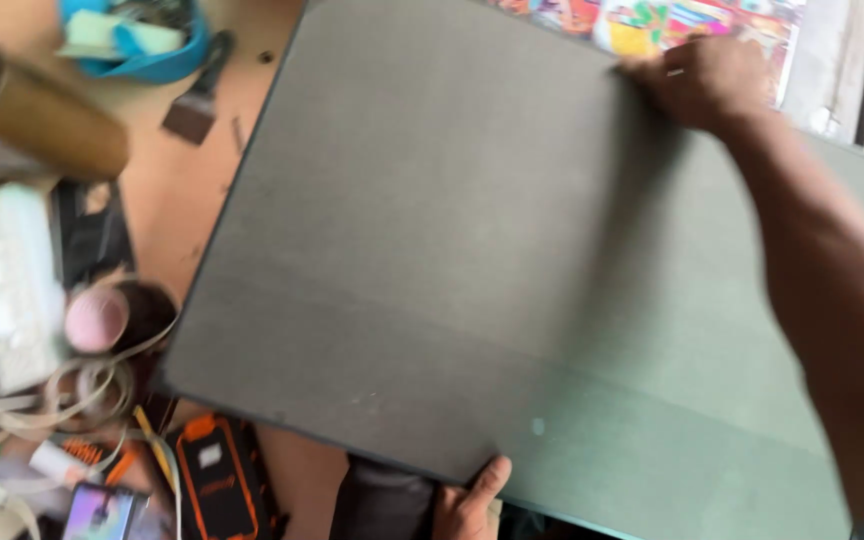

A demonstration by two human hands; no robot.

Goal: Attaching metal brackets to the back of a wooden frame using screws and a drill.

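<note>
Large grey-green board, flat and matte, filling most of the view from 12 o'clock round to 5 o'clock; dark thin edge along its left and lower sides, a few pale specks near the lower edge, a faint band of lighter tone across the lower third. Held tilted above the cluttered worktop, one corner down at 8 o'clock.

Right hand at 1 o'clock, fingers curled together over the board's far edge, forearm running down the right side to 4 o'clock. Left hand at 6 o'clock, thumb pressed up on the near edge, the other fingers hidden beneath, so spread or closed cannot be told.

Brown wooden worktop showing at 10 o'clock. Colourful printed sheet peeking out at 12 o'clock beyond the board. Cardboard tube at 10 o'clock. White power strip at 9 o'clock with pale cords looped below it. Blue tray at 11 o'clock, a brush just beside it. Black and orange device at 7 o'clock, near the board's low corner. Pink round object at 9 o'clock, blurred.
</note>
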